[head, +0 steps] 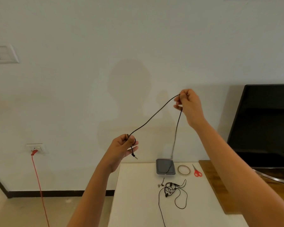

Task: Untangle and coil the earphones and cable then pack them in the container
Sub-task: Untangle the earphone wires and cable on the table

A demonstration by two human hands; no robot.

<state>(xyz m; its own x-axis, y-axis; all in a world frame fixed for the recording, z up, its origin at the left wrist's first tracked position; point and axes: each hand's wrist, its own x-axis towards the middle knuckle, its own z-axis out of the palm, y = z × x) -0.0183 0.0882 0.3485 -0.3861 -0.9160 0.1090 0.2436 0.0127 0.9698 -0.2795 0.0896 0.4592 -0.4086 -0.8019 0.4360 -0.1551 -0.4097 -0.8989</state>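
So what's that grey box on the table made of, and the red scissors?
The grey container looks like plastic, with a matte lid and rounded corners, though the view is too small to be sure. The scissors have glossy red handles that look plastic; their thin blades look like metal. The black cable held between both hands seems rubbery-coated, ending in a shiny metal plug.

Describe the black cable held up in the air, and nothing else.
The black cable is thin, round and flexible, seemingly rubber-coated. The left hand pinches one end, where a short tail with a metal jack plug hangs below the fingers. From there it rises to the right hand, which grips it higher up. Past that hand it drops, blurred, toward the grey container on the white table.
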